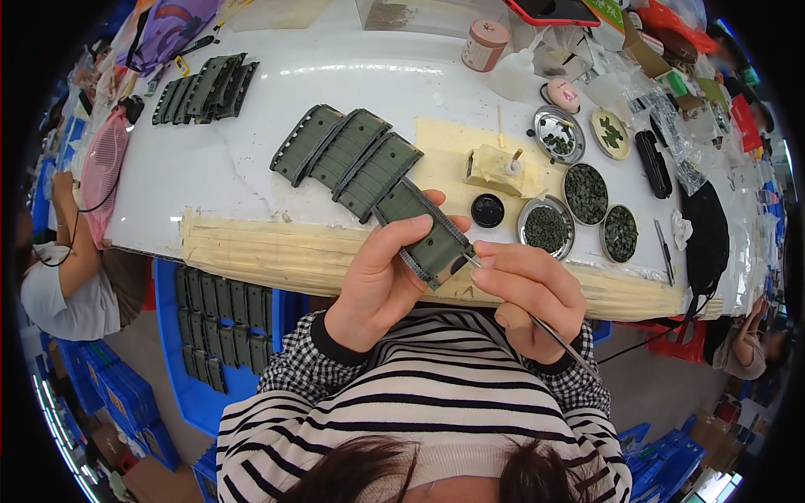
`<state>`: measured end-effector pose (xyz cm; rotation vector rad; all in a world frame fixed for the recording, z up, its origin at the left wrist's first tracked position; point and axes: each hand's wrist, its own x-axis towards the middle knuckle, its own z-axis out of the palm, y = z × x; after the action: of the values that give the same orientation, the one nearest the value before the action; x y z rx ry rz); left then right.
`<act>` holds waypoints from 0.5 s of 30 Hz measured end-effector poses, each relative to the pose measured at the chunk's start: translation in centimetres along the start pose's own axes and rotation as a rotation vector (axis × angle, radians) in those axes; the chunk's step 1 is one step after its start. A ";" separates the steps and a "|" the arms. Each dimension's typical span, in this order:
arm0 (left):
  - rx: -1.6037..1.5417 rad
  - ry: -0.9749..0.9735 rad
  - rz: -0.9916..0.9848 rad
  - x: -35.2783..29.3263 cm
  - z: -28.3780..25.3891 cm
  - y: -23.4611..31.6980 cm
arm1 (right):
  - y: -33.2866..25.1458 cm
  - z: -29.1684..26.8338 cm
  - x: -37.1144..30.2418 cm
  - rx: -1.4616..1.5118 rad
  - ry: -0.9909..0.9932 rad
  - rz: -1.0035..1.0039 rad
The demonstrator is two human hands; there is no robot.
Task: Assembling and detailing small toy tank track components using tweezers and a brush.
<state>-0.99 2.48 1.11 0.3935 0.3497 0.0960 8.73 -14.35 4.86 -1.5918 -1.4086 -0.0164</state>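
Keep your left hand [377, 277] clamped firmly around the green strap [432, 239], held up just above the surface [243, 159], while your right hand [532, 293], pinching the thin metal tool [553, 335], works its tip, seemingly touching the strap's end.

bright, even overhead light. a glare streak lies across the white tabletop [251, 159]. fisheye bends the edges into a black rim.

Left hand [377, 281] gripping green strap piece [429, 239], right hand [532, 293] pinching thin metal tool [560, 339]
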 end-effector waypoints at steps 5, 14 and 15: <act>-0.015 -0.036 -0.017 -0.1 -0.1 0.0 | 0.0 -0.1 -0.1 0.014 0.003 -0.004; 0.005 -0.014 -0.028 0.0 0.0 0.0 | -0.1 -0.2 -0.1 0.013 0.004 -0.001; 0.006 -0.023 -0.034 0.0 0.0 0.0 | -0.1 -0.1 -0.1 0.012 0.009 -0.003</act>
<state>-1.00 2.49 1.08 0.3939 0.3342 0.0575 8.69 -14.52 4.97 -1.5777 -1.4021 -0.0164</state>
